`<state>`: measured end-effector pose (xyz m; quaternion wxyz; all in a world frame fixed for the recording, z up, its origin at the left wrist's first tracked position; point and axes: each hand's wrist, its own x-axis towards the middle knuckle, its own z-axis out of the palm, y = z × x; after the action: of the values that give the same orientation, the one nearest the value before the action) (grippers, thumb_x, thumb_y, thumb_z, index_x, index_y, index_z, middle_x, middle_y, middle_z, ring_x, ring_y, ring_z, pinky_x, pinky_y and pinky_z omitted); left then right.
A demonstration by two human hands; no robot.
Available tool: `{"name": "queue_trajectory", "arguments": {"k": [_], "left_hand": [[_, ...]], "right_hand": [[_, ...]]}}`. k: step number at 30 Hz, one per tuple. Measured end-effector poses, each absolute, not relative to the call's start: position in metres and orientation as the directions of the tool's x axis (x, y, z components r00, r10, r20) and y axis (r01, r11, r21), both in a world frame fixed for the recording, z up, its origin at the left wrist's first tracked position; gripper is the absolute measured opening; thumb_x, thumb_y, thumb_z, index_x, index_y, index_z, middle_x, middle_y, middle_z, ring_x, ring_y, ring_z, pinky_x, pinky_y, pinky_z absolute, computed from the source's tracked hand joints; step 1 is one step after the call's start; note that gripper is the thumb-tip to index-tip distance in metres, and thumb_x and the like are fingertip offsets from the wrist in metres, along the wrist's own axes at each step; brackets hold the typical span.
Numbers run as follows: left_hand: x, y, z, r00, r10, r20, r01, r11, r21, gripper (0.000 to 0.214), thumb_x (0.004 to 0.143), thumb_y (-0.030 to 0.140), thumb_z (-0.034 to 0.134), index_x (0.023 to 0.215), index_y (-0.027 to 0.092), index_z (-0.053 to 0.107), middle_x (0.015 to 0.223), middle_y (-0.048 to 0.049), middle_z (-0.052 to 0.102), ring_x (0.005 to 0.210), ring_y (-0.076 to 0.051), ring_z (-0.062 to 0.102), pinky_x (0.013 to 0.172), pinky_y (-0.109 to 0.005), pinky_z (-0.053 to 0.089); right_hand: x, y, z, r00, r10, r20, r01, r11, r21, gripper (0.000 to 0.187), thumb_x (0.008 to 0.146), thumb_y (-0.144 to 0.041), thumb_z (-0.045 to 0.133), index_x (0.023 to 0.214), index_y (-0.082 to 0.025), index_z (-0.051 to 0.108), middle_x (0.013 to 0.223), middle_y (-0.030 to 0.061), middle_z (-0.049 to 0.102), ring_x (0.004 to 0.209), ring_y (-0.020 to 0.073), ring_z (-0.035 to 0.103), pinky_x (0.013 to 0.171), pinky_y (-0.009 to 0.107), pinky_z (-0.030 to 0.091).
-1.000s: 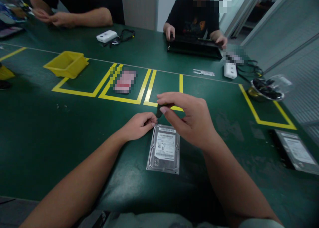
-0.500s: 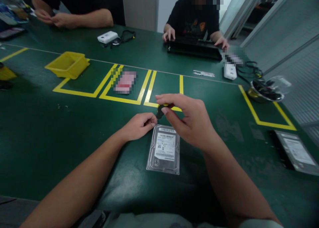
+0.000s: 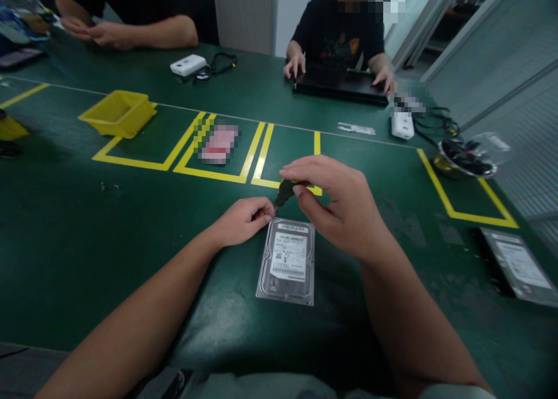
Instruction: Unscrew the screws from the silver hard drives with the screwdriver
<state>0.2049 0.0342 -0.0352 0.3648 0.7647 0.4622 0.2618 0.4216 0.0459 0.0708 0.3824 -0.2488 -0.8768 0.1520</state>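
Observation:
A silver hard drive [image 3: 288,260] with a white label lies flat on the green table [image 3: 87,236] in front of me. My right hand [image 3: 340,207] is closed round a small screwdriver [image 3: 285,191] with a black and yellow handle, its tip pointing down at the drive's far left corner. My left hand [image 3: 244,218] is pinched shut at that same corner, fingertips beside the screwdriver tip; what it pinches is too small to make out.
A second hard drive [image 3: 518,265] lies at the right edge. A yellow bin [image 3: 117,113] sits at the far left inside yellow tape lines. A clear bowl of dark parts [image 3: 468,155] is at the far right. Two other people work across the table, one at a black device [image 3: 340,85].
My right hand has shifted slightly right and up with the screwdriver, tilting it. The left hand and the drive have stayed put.

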Motion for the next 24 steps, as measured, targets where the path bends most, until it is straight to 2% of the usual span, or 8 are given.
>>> {"name": "queue_trajectory", "arguments": {"k": [10,24], "left_hand": [[0.2043,0.0333,-0.0353,0.436,0.898,0.060,0.517,-0.305,0.800,0.006,0.087,0.017,0.055,0.086,0.016,0.060,0.077,0.0018,0.059,0.069,-0.012,0.052,0.064,-0.025,0.038],[0.2048,0.0337,-0.0378,0.430,0.900,0.079,0.521,-0.318,0.792,0.006,0.087,0.017,0.056,0.086,0.016,0.061,0.078,0.0017,0.060,0.069,-0.012,0.054,0.064,-0.025,0.039]], "right_hand": [[0.4213,0.0460,0.0701,-0.590,0.553,0.588,0.323,0.830,-0.455,0.028,0.088,-0.008,0.052,0.109,-0.016,0.068,0.107,0.0070,0.071,0.101,0.0164,0.065,0.088,0.031,0.051],[0.4204,0.0442,0.0741,-0.604,0.553,0.575,0.326,0.829,-0.455,0.026,0.088,-0.009,0.052,0.107,-0.019,0.068,0.103,0.0054,0.071,0.098,0.0164,0.064,0.086,0.031,0.050]]}}
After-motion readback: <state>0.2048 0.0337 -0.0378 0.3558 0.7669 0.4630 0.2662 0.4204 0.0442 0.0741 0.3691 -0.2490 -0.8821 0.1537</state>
